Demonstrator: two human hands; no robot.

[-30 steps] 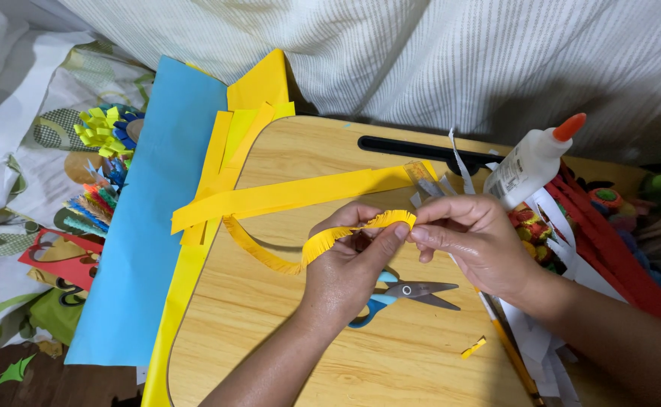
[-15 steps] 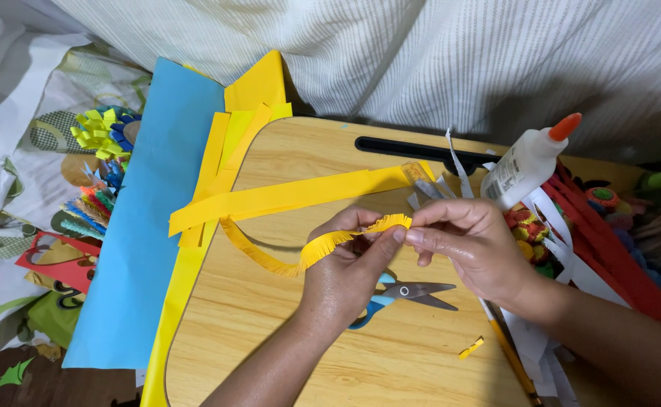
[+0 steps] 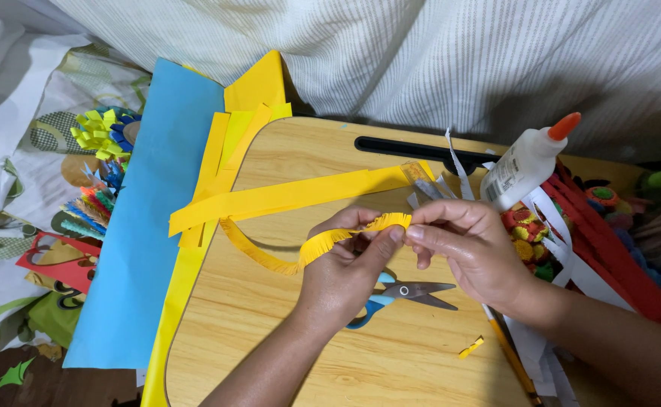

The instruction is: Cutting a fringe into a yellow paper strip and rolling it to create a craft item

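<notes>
- Head view, looking down: wooden lap desk [image 3: 270, 347] sits under the grip, with a blue paper sheet [image 3: 146, 226] far off on the left hand's side.
- Long yellow paper strips [image 3: 285, 197] lie just beyond the grip.
- Left hand [image 3: 345, 275] and right hand [image 3: 470, 252] meet fingertip to fingertip, both pinched tight on the fringed yellow strip [image 3: 323, 245], which trails away leftward.
- Glue bottle [image 3: 526, 162] leans beyond the right hand.
- Blue-handled scissors [image 3: 409, 290] lie directly beneath the grip.
</notes>
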